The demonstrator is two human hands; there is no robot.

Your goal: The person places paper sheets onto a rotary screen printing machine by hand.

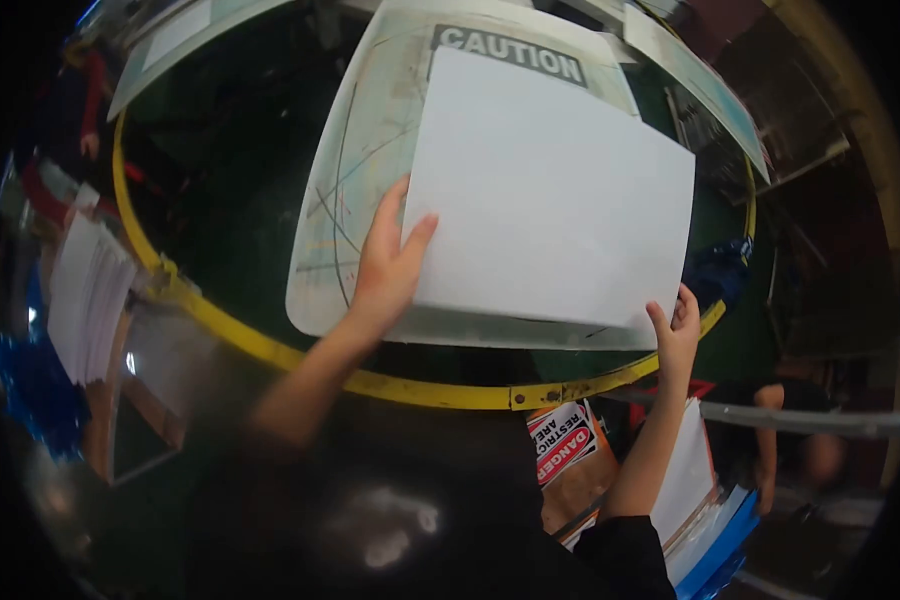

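A blank white sheet (550, 190) lies tilted over a pale, stained board (320, 240), with grey "CAUTION" lettering (510, 52) showing beyond the sheet's top edge. My left hand (390, 260) grips the sheet's left edge, thumb on top and fingers beneath. At the lower right corner my right hand (677, 325) pinches the same sheet between thumb and fingers. The fingertips under the sheet are hidden.
A yellow rail (430, 393) curves around the board, close to my body. To the left stands a stack of white sheets (90, 290). Printed "DANGER" signs (567, 440) lie below right. Other people are at the left (85, 110) and right (767, 440).
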